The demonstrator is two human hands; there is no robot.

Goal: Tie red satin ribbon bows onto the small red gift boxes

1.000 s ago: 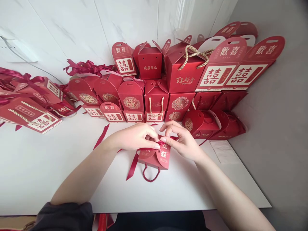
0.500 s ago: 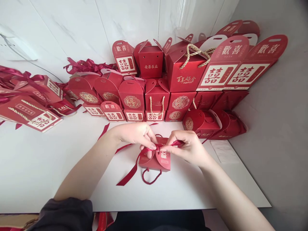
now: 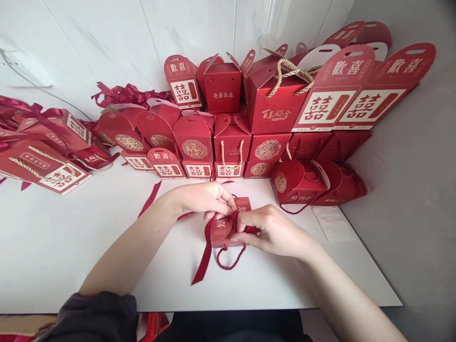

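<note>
A small red gift box [image 3: 223,232] with a dark red cord handle [image 3: 231,267] sits on the white table between my hands. Red ribbon [image 3: 203,259] runs over its top, one tail hanging toward me on the left. My left hand [image 3: 210,198] pinches the ribbon at the top of the box from the far left. From the right, my right hand [image 3: 269,230] has thumb and fingers closed on the ribbon, hiding part of the box's right side. The knot area between the fingertips is mostly covered.
Stacked red gift boxes [image 3: 267,147] line the back of the table against the wall. More boxes with ribbons [image 3: 46,156] are piled at the left. A pale card [image 3: 333,223] lies near the right edge. Loose ribbon [image 3: 149,199] trails behind my left forearm.
My right hand has moved slightly down toward me, its fingers now lower over the box. The box has turned and shifted a little right, and the hanging ribbon tail has swung right.
</note>
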